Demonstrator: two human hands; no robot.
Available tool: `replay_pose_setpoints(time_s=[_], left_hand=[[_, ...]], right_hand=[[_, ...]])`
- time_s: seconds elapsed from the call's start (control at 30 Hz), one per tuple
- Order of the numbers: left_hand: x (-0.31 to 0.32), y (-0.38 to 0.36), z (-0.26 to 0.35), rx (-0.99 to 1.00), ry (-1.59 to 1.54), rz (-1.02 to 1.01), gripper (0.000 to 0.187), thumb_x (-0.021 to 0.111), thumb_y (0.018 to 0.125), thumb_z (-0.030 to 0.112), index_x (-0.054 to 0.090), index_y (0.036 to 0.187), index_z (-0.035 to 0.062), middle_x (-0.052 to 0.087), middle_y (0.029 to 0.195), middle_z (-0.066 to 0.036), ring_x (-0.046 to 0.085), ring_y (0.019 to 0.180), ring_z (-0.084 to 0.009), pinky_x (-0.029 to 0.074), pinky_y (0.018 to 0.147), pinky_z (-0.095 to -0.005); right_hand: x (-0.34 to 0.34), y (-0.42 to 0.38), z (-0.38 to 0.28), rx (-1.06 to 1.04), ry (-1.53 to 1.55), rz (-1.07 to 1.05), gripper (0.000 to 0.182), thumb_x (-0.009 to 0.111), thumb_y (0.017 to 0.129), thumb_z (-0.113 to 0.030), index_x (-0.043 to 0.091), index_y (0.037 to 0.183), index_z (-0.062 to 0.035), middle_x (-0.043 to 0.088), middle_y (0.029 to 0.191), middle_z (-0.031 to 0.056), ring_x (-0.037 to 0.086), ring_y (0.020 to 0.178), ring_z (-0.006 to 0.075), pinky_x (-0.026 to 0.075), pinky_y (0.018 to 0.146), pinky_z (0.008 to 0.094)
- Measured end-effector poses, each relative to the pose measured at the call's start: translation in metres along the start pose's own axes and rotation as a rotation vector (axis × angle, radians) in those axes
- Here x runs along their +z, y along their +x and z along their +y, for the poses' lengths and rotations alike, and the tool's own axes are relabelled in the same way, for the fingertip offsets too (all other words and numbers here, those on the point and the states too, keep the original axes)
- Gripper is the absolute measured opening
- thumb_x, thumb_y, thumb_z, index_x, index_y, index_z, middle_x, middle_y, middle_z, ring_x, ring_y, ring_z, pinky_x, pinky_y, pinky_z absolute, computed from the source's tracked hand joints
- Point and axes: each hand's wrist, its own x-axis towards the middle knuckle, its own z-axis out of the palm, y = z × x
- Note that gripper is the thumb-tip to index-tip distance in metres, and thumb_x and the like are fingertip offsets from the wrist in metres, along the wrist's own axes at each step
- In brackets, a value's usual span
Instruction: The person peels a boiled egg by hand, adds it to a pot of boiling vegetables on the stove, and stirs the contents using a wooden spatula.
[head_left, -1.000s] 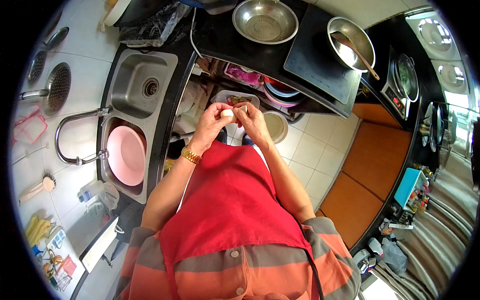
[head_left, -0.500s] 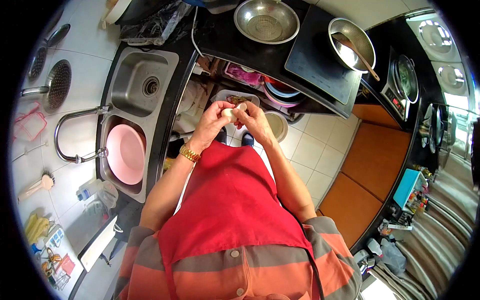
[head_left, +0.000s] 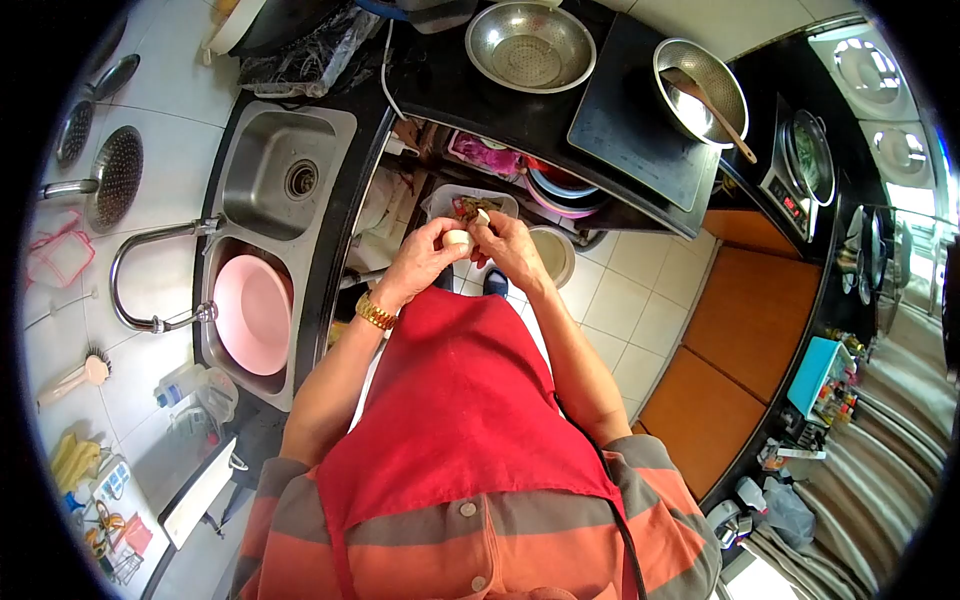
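Whitish roundish piece is clamped in your L hand; R hand pinches smaller pale bit alongside, both nr white tray.

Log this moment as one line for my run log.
left hand: holds pale rounded piece | right hand: pinches smaller pale piece | beyond hands: pale tray | sink: pink basin

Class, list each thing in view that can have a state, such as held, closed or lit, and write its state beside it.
Left hand, gripping a pale round piece
Right hand, pinching a small pale piece
Pink basin, sitting in the sink
Faucet, no running water visible
Orange cabinet doors, closed
Cooker display, lit red
Wooden spatula, leaning in a perforated bowl
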Motion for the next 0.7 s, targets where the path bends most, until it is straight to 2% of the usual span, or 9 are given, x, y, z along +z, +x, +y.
replay_pose_setpoints(time_s=[0.17, 0.23, 0.27, 0.37, 0.53, 0.63, 0.7], left_hand=[[0.004, -0.002, 0.006, 0.050, -0.118, 0.038, 0.031, 0.069, 0.100, 0.009, 0.058, 0.127, 0.0016, 0.066, 0.115, -0.005, 0.065, 0.103, -0.0126, 0.055, 0.094, -0.0287], [0.004, -0.004, 0.012, -0.014, -0.300, 0.088, 0.030, 0.069, 0.099, 0.006, 0.057, 0.127, 0.0019, 0.066, 0.115, -0.006, 0.066, 0.105, -0.0136, 0.055, 0.095, -0.0291], [0.003, -0.005, 0.013, -0.045, -0.332, 0.102, 0.029, 0.067, 0.100, 0.005, 0.057, 0.126, 0.0021, 0.066, 0.118, -0.007, 0.066, 0.107, -0.0153, 0.056, 0.097, -0.0303], [0.002, -0.004, 0.004, -0.053, -0.456, 0.137, 0.028, 0.066, 0.100, 0.004, 0.056, 0.126, 0.0022, 0.065, 0.120, -0.008, 0.066, 0.110, -0.0167, 0.056, 0.099, -0.0322], [0.006, -0.003, 0.004, -0.060, -0.591, 0.167, 0.031, 0.066, 0.100, 0.002, 0.056, 0.129, 0.0022, 0.064, 0.124, -0.009, 0.065, 0.114, -0.0186, 0.055, 0.103, -0.0344], [0.008, -0.001, -0.001, -0.048, -0.617, 0.191, 0.034, 0.066, 0.099, 0.001, 0.055, 0.132, 0.0026, 0.064, 0.125, -0.010, 0.065, 0.114, -0.0191, 0.054, 0.104, -0.0347], [0.008, 0.001, -0.003, -0.043, -0.628, 0.216, 0.036, 0.066, 0.099, 0.001, 0.054, 0.133, 0.0028, 0.064, 0.125, -0.010, 0.065, 0.114, -0.0193, 0.054, 0.105, -0.0346]], right_hand=[[0.002, 0.004, 0.010, -0.006, 0.061, 0.041, 0.021, 0.058, 0.105, -0.019, 0.065, 0.102, 0.0006, 0.068, 0.085, 0.0063, 0.066, 0.071, 0.0127, 0.056, 0.062, 0.0286], [0.006, 0.002, 0.011, -0.017, 0.271, 0.080, 0.026, 0.059, 0.105, -0.024, 0.065, 0.097, 0.0005, 0.069, 0.079, 0.0072, 0.065, 0.067, 0.0133, 0.054, 0.061, 0.0301], [0.006, 0.001, 0.011, -0.015, 0.313, 0.069, 0.024, 0.058, 0.105, -0.023, 0.064, 0.101, -0.0008, 0.070, 0.086, 0.0074, 0.067, 0.072, 0.0143, 0.054, 0.063, 0.0296], [0.006, -0.001, 0.014, -0.021, 0.401, 0.083, 0.023, 0.059, 0.104, -0.023, 0.064, 0.105, -0.0007, 0.070, 0.092, 0.0083, 0.068, 0.074, 0.0156, 0.055, 0.063, 0.0304], [0.010, -0.003, 0.018, -0.078, 0.411, 0.042, 0.025, 0.060, 0.104, -0.023, 0.061, 0.115, -0.0004, 0.070, 0.100, 0.0088, 0.069, 0.082, 0.0165, 0.058, 0.070, 0.0313], [0.018, -0.005, 0.012, -0.109, 0.377, 0.068, 0.027, 0.064, 0.103, -0.021, 0.060, 0.119, 0.0001, 0.069, 0.102, 0.0082, 0.069, 0.086, 0.0153, 0.058, 0.075, 0.0305], [0.020, -0.006, 0.008, -0.093, 0.211, 0.053, 0.029, 0.069, 0.101, -0.018, 0.058, 0.121, 0.0003, 0.068, 0.103, 0.0075, 0.068, 0.087, 0.0138, 0.057, 0.077, 0.0291]])
